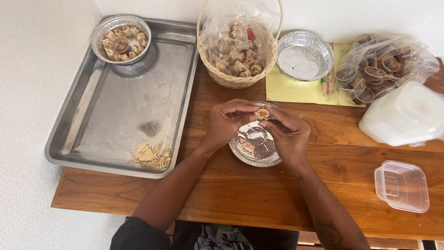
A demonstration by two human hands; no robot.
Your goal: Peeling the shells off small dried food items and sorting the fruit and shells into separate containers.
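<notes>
left hand + right hand — pinching dumpling | over foil dish — basket behind

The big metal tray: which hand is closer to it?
Left. The left hand is just right of the metal tray; the right hand is farther right, beyond the foil dish.

The pale tan dumpling in my grip has an orange centre. Under it sits a shiny silver foil dish with a crinkled rim. The surface is warm brown wood with darker grain. At ten o'clock the tray is dull grey steel; at twelve the basket is straw-coloured weave; at one a yellow paper.
</notes>
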